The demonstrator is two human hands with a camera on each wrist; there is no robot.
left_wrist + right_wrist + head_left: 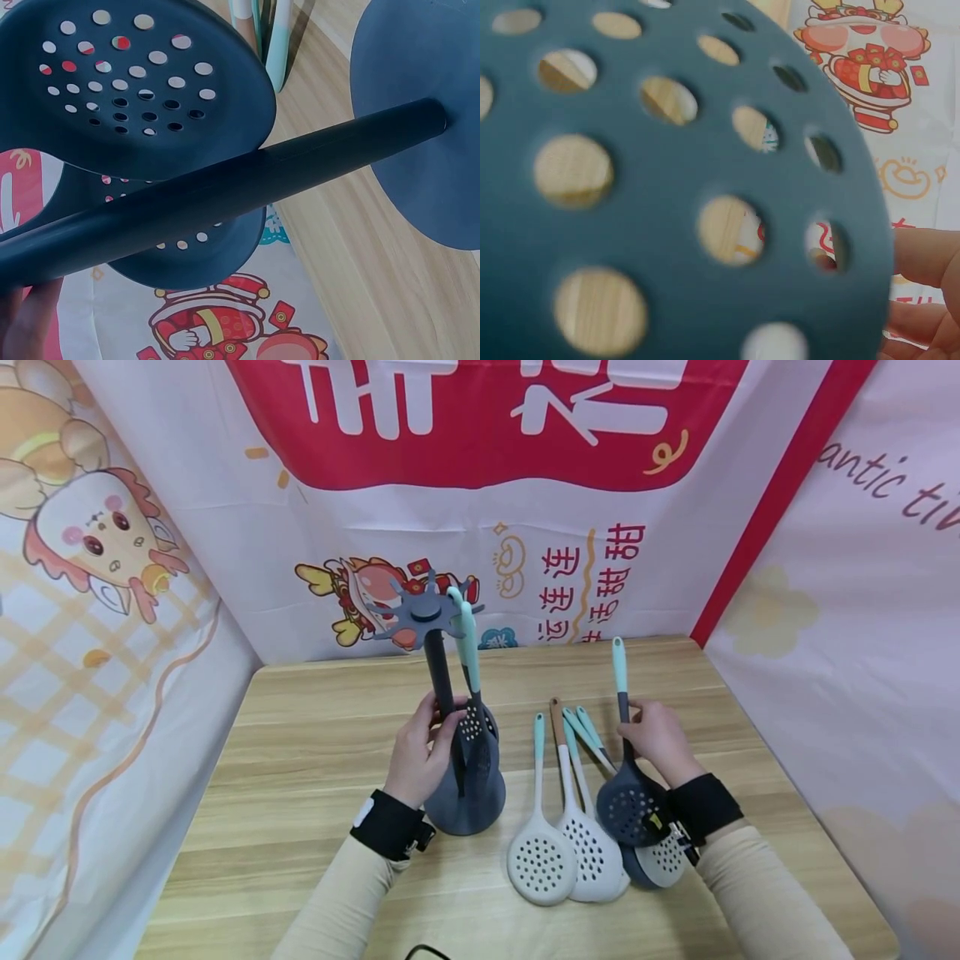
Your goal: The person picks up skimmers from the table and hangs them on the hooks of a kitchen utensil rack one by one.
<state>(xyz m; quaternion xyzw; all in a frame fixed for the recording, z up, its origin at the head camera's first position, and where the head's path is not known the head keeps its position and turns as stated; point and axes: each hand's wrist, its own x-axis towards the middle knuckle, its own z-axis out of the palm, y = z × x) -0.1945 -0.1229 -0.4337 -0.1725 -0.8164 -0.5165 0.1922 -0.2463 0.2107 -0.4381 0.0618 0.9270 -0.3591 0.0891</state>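
A dark utensil stand point(465, 810) with a round base and a hooked star-shaped top stands left of the table's middle. My left hand point(420, 752) grips its pole point(300, 169). Two dark skimmers point(217, 112) with mint handles point(468, 643) hang on the stand beside the pole; their bowls overlap. On the right, my right hand point(660, 739) pinches another dark skimmer point(626, 810) by its shaft, bowl downward, mint handle up. This skimmer's perforated bowl point(652, 180) fills much of the right wrist view and partly hides the fingers.
Between the hands lie a white skimmer point(542, 864) and a white slotted turner point(588, 860) with a wooden-ended handle. More mint-handled utensils lie partly hidden under the held skimmer. Printed cloth point(450, 510) hangs behind the wooden table point(300, 760). A black cable point(427, 948) shows at the front.
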